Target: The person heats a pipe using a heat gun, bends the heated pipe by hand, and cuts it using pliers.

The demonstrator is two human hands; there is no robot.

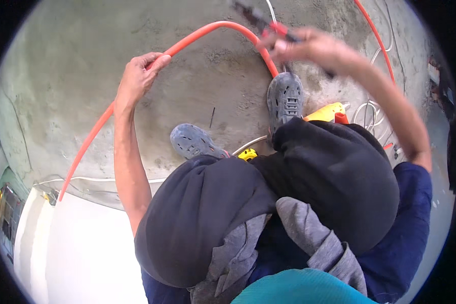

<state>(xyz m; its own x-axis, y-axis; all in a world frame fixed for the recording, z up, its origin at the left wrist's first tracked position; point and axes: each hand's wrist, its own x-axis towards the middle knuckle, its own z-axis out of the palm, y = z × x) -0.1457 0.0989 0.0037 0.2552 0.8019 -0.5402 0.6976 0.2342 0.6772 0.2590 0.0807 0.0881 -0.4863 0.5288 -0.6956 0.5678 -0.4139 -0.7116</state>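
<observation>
A long orange flexible conduit [215, 25] arches over the floor in front of me, its right part running down to my right shoe. My left hand [142, 76] is closed around it on the left side of the arch, thumb and fingers pinching it. Up at the right, my right hand [306, 46] grips a pair of pliers [253, 16] with red and black handles, jaws toward the upper left. Motion blurs this hand and the tool. The hand is close to the conduit's right part; whether they touch I cannot tell.
My grey clogs [287, 96] stand on a rough concrete floor [86, 66]. By my right leg lie a yellow object [326, 111] and a coiled white cable [372, 114]. A yellow tool [247, 154] sits between my feet. Another orange conduit [377, 35] runs along the upper right. A white panel [93, 243] is lower left.
</observation>
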